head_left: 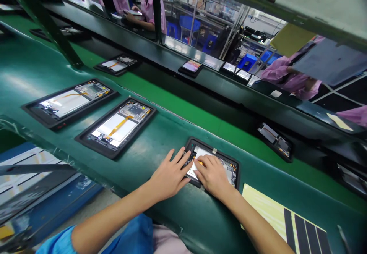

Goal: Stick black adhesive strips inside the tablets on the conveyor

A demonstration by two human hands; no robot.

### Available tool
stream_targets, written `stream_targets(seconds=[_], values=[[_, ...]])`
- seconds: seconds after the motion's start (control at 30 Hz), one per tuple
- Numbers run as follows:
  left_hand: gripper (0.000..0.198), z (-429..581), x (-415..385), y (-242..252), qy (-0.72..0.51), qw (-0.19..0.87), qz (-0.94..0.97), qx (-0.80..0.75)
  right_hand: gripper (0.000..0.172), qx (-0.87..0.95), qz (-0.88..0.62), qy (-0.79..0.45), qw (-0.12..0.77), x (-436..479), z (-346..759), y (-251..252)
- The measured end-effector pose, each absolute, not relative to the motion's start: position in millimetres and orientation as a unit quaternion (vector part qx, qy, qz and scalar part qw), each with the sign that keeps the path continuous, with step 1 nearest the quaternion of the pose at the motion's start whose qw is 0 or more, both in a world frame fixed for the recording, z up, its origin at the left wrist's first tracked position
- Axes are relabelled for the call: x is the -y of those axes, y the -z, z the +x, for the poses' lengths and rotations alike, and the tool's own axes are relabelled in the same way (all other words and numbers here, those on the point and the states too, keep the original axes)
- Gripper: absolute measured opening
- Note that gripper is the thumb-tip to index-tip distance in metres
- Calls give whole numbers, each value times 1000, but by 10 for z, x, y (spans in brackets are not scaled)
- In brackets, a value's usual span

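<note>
An opened tablet in a black tray (228,162) lies on the green conveyor belt (160,139) right in front of me. My left hand (169,175) rests flat on the belt and on the tray's left edge, fingers stretched out. My right hand (212,175) lies over the tablet's white inner panel, fingers together, fingertips pressing near an orange flex cable. Whether anything sits under those fingers is hidden.
Two more opened tablets in trays (119,126) (70,101) lie further left on the belt. Others (116,65) (275,139) sit on the far lane, with small screens (191,67) on the black rail. People in pink coats work across the line. A striped sheet (286,219) lies at right.
</note>
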State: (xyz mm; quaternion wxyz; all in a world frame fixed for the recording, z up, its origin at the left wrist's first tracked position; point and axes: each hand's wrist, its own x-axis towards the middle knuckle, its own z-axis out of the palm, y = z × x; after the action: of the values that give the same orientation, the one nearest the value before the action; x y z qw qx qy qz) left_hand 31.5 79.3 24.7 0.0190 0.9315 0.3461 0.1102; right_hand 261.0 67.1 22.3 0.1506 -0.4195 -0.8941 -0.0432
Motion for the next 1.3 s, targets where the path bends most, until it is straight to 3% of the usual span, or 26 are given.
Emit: stream_targets(seconds=[0.6, 1.03, 1.3], values=[[53, 321, -720, -167, -144, 14, 924, -353, 30, 886, -449, 69, 94, -603, 2517, -337], [53, 311, -727, -160, -144, 29, 924, -352, 30, 888, -442, 19, 129, -640, 2540, -349], [54, 272, -761, -151, -158, 31, 924, -346, 33, 863, -458, -57, 208, -650, 2673, -291]])
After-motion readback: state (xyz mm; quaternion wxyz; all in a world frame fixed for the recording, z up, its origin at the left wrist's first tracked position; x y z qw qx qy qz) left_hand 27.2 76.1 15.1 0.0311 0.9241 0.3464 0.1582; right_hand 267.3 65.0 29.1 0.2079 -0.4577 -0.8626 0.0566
